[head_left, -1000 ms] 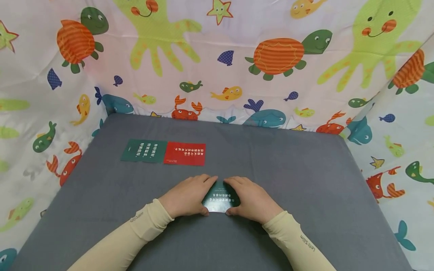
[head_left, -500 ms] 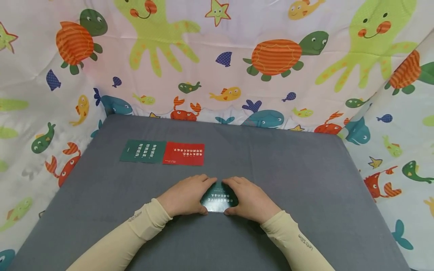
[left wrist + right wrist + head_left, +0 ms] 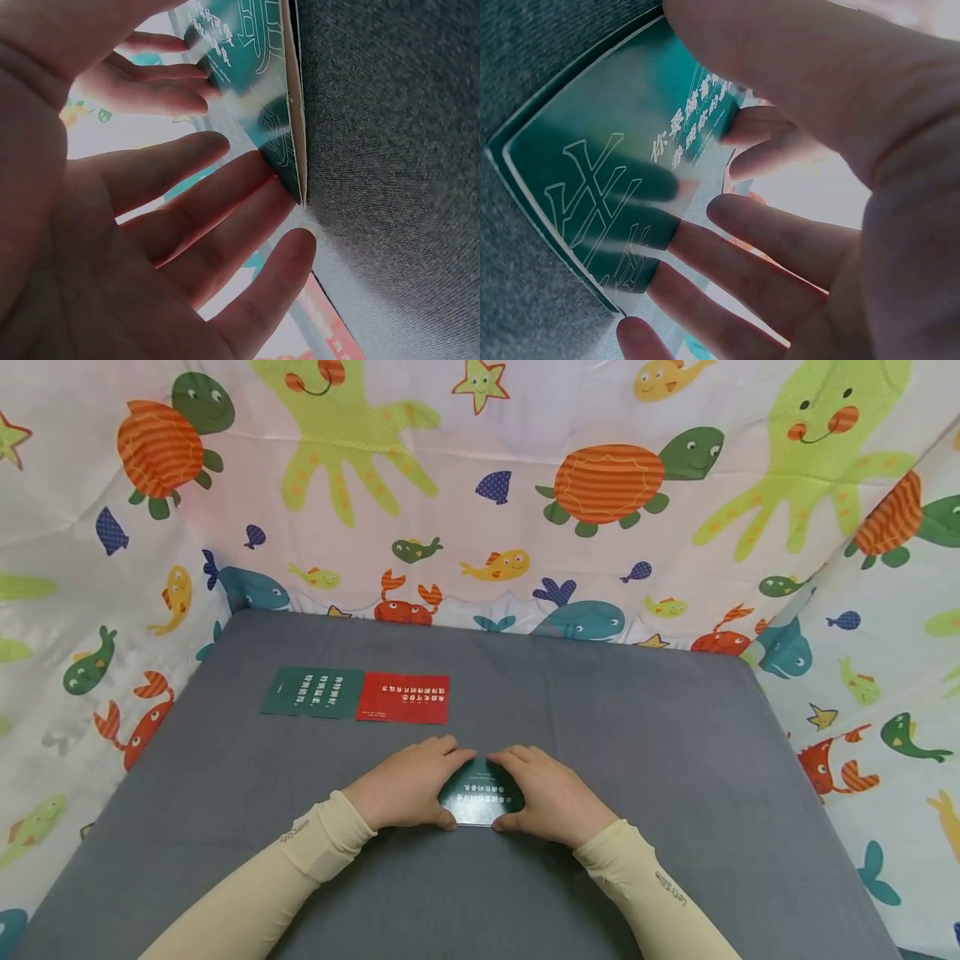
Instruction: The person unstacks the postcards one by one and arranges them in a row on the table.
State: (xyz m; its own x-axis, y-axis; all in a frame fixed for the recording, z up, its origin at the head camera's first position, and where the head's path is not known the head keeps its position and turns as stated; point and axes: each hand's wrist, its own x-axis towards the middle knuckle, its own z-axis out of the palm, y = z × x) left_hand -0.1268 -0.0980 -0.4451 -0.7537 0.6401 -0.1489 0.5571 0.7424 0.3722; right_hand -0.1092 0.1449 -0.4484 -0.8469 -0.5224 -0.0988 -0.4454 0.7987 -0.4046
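A small stack of glossy dark green cards (image 3: 480,810) with white lettering lies on the grey cloth (image 3: 480,893), in the lower middle of the head view. My left hand (image 3: 405,785) holds its left side, thumb at the near corner and fingers at the far one. Across from it, my right hand (image 3: 555,797) grips the right side the same way. Layered pale edges of the stack (image 3: 292,97) show in the left wrist view. From the right wrist, the top card (image 3: 592,150) shows outlined characters, and another card edge peeks out beneath.
Farther back on the left, a green card (image 3: 311,693) and a red card (image 3: 403,697), both with white text, lie side by side with edges meeting. A white curtain (image 3: 450,452) printed with sea animals stands around the back and sides of the table.
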